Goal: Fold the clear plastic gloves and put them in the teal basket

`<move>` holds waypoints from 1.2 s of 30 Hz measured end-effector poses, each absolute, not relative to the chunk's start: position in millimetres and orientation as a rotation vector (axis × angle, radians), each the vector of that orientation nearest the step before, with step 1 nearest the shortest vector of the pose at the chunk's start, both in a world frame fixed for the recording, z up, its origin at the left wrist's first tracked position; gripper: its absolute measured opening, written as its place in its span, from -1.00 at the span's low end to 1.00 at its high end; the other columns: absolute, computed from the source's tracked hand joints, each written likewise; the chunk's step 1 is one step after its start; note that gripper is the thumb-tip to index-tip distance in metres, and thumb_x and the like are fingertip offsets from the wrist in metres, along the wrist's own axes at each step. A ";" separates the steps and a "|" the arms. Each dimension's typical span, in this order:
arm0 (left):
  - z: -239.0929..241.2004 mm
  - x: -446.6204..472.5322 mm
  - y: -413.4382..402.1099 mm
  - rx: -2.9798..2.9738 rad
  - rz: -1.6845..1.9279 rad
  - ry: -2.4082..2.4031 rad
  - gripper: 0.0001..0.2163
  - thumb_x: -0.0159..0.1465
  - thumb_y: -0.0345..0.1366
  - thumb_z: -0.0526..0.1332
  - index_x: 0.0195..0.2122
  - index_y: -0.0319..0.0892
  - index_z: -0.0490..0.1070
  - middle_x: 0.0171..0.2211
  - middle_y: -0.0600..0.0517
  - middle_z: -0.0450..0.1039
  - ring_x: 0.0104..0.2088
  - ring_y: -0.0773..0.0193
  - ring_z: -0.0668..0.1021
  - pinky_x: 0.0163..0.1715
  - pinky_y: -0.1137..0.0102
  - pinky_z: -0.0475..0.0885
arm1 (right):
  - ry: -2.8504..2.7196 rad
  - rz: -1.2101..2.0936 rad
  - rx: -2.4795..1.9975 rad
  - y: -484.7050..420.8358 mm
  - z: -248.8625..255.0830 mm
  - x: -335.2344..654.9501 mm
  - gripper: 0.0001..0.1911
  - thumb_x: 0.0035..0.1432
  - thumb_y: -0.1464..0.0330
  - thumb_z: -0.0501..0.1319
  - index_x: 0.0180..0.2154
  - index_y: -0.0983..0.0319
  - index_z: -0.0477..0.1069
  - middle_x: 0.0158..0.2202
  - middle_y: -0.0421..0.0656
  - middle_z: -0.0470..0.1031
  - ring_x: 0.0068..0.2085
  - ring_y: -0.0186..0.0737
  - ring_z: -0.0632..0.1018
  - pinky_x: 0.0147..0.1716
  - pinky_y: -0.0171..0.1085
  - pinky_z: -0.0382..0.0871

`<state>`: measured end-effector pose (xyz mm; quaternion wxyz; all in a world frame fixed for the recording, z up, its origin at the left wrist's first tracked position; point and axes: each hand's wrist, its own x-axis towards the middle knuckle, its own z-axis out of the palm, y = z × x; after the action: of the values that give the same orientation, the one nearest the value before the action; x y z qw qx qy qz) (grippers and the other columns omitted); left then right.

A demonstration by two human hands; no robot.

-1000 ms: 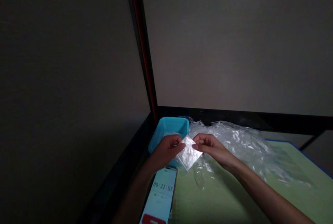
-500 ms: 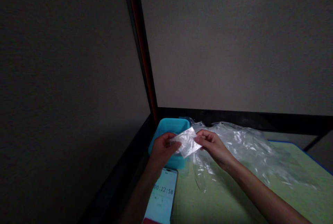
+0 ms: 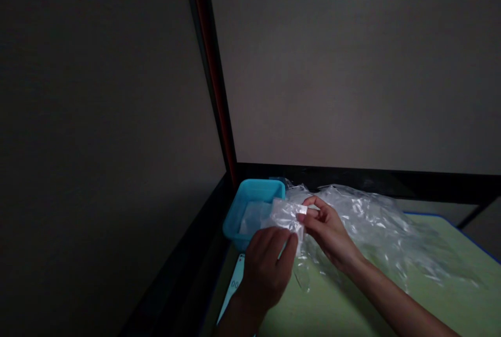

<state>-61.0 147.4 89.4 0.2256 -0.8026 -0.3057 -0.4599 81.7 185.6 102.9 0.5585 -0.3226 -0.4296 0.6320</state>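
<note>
A small, shiny clear plastic bag [image 3: 285,214] is held up in front of the blue bin's right side. My right hand [image 3: 326,227] pinches its right edge between thumb and fingers. My left hand [image 3: 270,259] is at the bag's lower edge with curled fingers, back of the hand toward me; its fingertips look closed on the plastic, though the thumb is hidden. Inside the light-blue plastic bin [image 3: 258,187] lies a pale, see-through sheet or bag [image 3: 252,216].
Large crumpled clear plastic [image 3: 364,217] spreads over the green tabletop [image 3: 332,305] on the right. A phone [image 3: 234,285] lies partly under my left arm. A dark-framed wall corner [image 3: 230,165] stands close behind the bin.
My left hand has moved from the bag's left side to its lower edge, turning its back toward me. The bag has rotated. The bin's contents now show, and more of the phone is covered.
</note>
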 end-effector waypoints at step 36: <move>93.7 -93.9 283.6 -2.154 -1.841 -2.917 -0.73 0.28 -0.25 0.12 -0.03 -0.22 0.28 -0.06 -0.07 0.32 -0.17 0.18 0.47 -0.22 0.19 0.42 | -1.471 1.139 -0.952 188.3 77.2 130.8 -0.77 0.00 0.26 0.25 -0.30 0.17 0.28 -0.24 -0.07 0.48 -0.29 -0.21 0.48 -0.31 -0.23 0.35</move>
<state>-93.9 283.6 93.7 -0.4461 -0.4740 -0.6420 -0.4051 130.8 188.3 77.2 0.5017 -0.3941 -0.6089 0.4714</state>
